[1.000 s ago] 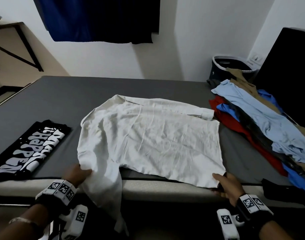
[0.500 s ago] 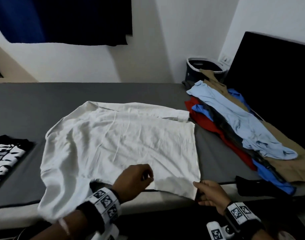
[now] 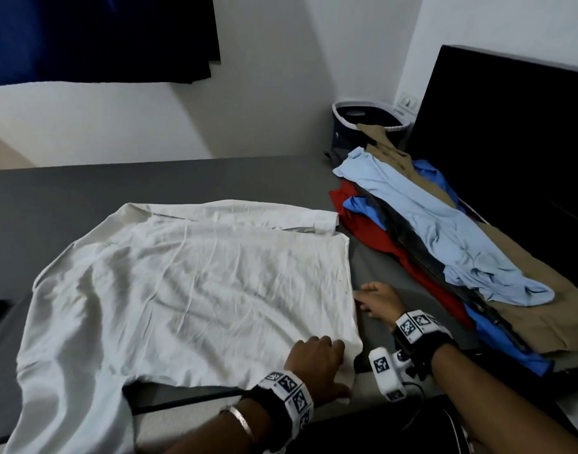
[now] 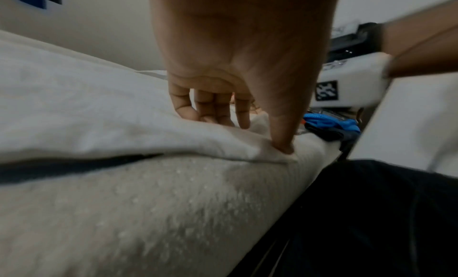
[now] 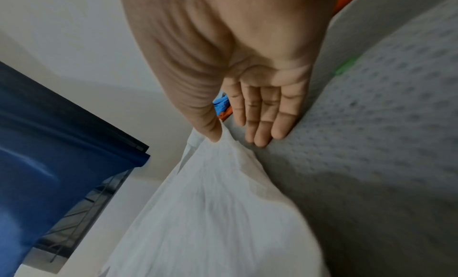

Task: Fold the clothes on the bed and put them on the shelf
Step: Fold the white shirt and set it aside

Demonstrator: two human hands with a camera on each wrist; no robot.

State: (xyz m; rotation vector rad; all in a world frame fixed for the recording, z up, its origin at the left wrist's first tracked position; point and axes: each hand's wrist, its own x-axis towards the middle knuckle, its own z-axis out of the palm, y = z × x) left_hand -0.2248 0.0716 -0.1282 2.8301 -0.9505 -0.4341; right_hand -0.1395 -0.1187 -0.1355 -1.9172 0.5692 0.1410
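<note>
We see the white shirt spread flat on the grey bed, one sleeve hanging over the near edge at 7 o'clock. Our left hand rests on the shirt's near corner at 5 o'clock, fingers straight, thumb pressing the hem down. Our right hand lies at the shirt's 3 o'clock edge, fingers straight on the bed, thumb touching the hem. The pile of clothes lies at 2 o'clock, beside the shirt.
</note>
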